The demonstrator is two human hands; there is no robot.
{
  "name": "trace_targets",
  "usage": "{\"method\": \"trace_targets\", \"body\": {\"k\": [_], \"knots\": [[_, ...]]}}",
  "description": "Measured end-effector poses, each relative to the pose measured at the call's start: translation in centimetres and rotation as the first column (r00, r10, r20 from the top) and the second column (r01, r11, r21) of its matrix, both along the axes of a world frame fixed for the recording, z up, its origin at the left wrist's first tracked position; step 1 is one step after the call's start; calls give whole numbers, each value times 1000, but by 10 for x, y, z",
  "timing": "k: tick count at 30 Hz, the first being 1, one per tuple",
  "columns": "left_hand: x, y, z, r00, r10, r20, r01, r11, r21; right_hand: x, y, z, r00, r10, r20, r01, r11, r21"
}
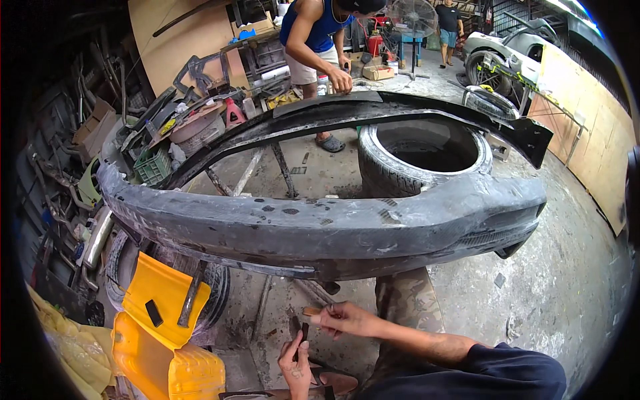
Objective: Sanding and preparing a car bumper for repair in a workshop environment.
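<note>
My left hand (295, 363) is low in the middle, fingers closed on a narrow dark strip (305, 331) that points up. Just above it, my right hand (347, 319) pinches a small orange-brown piece (311, 311). The two pieces are close together; I cannot tell whether they touch. In front of both hands lies a large grey car bumper (267, 223), curved and scuffed, with dark patches on top. Neither hand touches the bumper.
A tire (427, 175) and stand legs (248, 172) are under the bumper. At left, a yellow plastic container (143, 353) holds a hammer (193, 297) and a black phone-like slab (154, 313). Across the bumper, a person in a blue top (310, 33) works at its far edge.
</note>
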State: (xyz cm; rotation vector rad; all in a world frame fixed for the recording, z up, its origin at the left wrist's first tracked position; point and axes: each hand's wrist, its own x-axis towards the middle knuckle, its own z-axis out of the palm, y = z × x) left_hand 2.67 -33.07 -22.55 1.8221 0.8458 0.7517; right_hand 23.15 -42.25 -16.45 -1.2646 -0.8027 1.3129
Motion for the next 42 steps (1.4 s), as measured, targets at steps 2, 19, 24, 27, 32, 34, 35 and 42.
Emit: {"method": "trace_targets", "body": {"k": [2,19,24,27,32,34,35,42], "knots": [[-4,2,-1,1000,24,20,-23,999,-25,-18,15,-38,999,-43,34,40,997,72],[-5,21,-26,995,28,-100,-34,998,-58,29,2,-51,758,-645,-97,650,738,182],[-1,18,-24,1000,-2,-10,2,1000,-31,39,-7,-54,746,-666,-29,650,717,253],[0,21,-40,998,-16,67,10,996,83,47,0,-87,682,-662,-311,731,604,318],[-4,25,-43,999,-11,43,6,995,100,52,21,-72,609,-506,-611,787,481,386],[-2,25,-43,998,-11,58,5,994,113,57,24,-73,630,-484,-608,770,489,410],[-3,26,-45,1000,-14,25,12,996,92,60,25,-74,650,-460,-606,754,495,432],[-3,28,-47,999,-4,-46,5,1000,25,61,20,-71,612,-450,-650,771,522,364]]}}
